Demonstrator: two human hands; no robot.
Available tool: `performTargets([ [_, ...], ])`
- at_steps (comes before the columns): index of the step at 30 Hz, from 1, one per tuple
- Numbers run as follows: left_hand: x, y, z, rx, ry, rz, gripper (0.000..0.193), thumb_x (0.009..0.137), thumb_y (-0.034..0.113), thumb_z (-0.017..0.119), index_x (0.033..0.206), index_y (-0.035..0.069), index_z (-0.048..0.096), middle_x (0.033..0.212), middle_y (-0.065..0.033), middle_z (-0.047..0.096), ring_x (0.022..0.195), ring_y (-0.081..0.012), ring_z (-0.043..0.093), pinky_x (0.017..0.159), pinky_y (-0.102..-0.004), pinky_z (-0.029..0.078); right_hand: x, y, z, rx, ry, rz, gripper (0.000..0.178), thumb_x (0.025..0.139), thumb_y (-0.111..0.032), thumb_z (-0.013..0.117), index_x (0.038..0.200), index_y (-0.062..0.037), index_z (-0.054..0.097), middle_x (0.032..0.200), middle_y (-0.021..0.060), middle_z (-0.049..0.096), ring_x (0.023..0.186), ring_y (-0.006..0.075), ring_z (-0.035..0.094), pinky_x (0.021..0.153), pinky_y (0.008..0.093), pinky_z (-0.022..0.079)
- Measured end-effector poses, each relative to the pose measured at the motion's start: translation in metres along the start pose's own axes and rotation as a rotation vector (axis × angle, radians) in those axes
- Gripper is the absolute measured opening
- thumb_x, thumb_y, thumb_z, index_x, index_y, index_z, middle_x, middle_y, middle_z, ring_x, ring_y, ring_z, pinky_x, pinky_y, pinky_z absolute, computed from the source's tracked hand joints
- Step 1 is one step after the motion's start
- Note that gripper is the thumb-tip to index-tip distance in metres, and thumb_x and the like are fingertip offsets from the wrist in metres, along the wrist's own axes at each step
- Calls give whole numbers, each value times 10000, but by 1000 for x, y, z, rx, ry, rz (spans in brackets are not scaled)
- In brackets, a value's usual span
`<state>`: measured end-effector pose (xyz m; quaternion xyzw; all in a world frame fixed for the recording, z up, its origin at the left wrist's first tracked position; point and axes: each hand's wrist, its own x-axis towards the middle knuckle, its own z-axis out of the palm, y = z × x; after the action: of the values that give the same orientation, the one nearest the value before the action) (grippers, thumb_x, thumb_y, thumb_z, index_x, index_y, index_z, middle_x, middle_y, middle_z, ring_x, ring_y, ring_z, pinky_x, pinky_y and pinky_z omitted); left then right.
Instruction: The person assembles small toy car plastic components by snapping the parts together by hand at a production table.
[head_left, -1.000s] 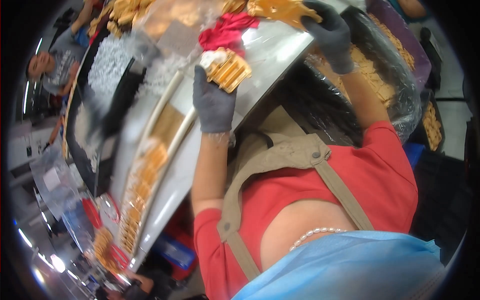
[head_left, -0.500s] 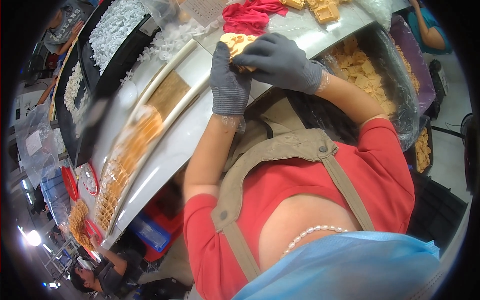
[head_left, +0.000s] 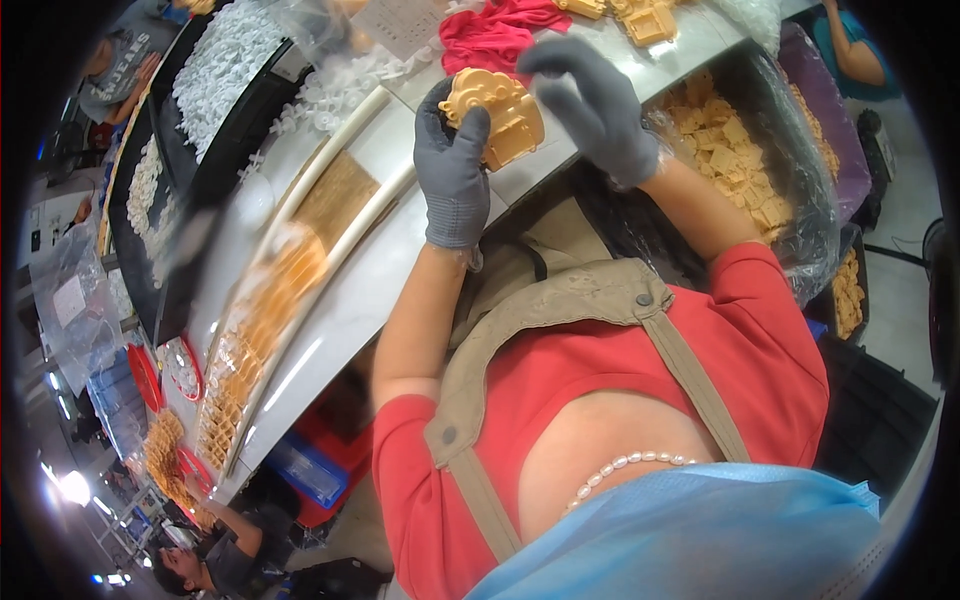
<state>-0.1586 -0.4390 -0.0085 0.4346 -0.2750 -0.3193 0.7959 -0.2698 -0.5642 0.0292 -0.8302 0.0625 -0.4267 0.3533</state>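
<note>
I've L hand (head_left: 448, 175) gripping yellow plastic part (head_left: 512, 118) above table (head_left: 375, 265), thumb on front; R hand (head_left: 597, 112) nearby, empty, fingers loosely curved. Prob. light, stiff, bit slick; I'd pinch flat edges.

Yellow-orange part (head_left: 508, 122), pink cloth (head_left: 492, 38)

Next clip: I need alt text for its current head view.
A gloved left hand holds a yellow molded part over a white table, the gloved right hand open nearby. A red cloth lies beyond; at right, a plastic-lined bin holds yellow pieces.
</note>
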Motion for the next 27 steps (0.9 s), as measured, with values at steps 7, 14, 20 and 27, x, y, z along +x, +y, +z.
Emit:
performTargets([
  [7,-20,7,25,196,-40,68,433,795,25,661,1174,-3,452,1085,-93,545,965,-151,556,841,-268,470,5,-2,27,187,77,343,572,890,-591,383,836,-39,525,703,66,526,640,173,533,617,292,433],
  [14,-34,15,33,350,-9,185,391,804,41,665,1156,-8,500,1106,-74,550,1002,-149,532,902,-280,423,2,-7,35,295,141,277,480,916,-483,446,844,-28,580,704,63,547,584,153,505,575,268,427],
  [20,-10,20,15,116,-56,190,393,833,74,641,1189,30,482,1161,-71,532,1046,-166,521,927,-316,418,23,-2,32,464,109,209,512,897,-521,453,891,-27,588,827,70,567,689,141,507,642,270,429],
  [27,19,37,-1,-263,-142,93,615,820,242,666,1328,142,334,1278,-66,437,1167,-236,446,961,-426,405,11,-10,-6,119,-348,590,626,721,-296,752,1228,-70,463,1123,126,564,1006,191,579,857,301,472],
])
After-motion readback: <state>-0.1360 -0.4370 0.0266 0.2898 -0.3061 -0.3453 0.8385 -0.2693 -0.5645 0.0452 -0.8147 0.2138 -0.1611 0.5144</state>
